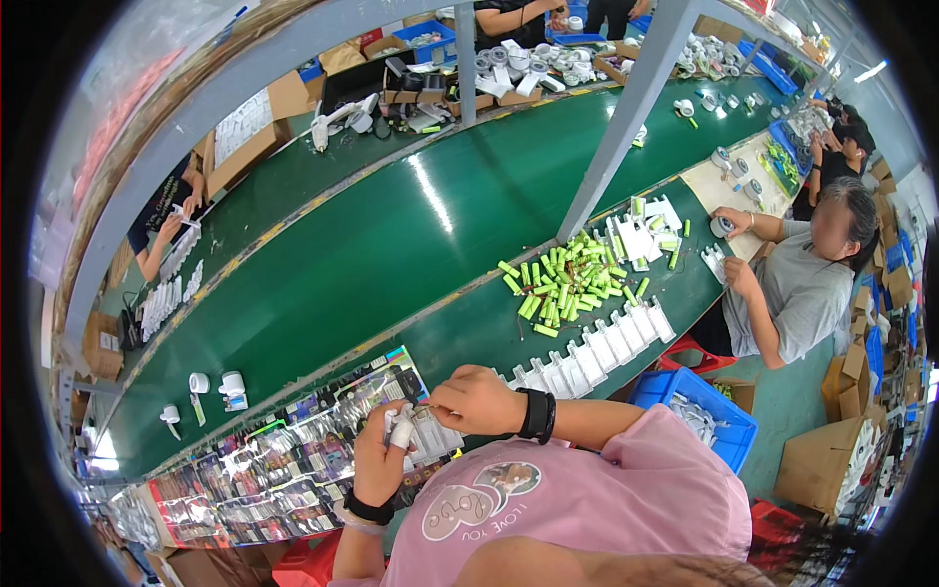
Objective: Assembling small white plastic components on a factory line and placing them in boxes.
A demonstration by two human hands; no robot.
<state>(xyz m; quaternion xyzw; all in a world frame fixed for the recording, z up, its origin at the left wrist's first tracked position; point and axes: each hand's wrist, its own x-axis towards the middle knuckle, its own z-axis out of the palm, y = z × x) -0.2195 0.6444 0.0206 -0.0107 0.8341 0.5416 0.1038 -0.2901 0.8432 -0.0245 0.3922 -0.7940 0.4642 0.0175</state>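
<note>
My left hand (377, 458) is closed round a small white plastic part (399, 430), with a fingertip wrapped in white. Close to its upper end, my right hand (477, 401) has thumb and fingers pinched together; whatever lies between them is too small to tell. White plastic housings (430, 440) lie just under and beside my hands. From there a row of similar white housings (597, 350) runs to the right along the bench. Beyond that row lies a heap of bright green cylindrical battery cells (577, 279), some with thin wires.
A sheet of printed, colourful pictures (293, 465) covers the bench at left. The green conveyor belt (342, 264) runs behind, carrying white devices (233, 386). A metal post (626, 127) rises beside the cells. At right a co-worker (807, 279) sits near a blue bin (699, 416).
</note>
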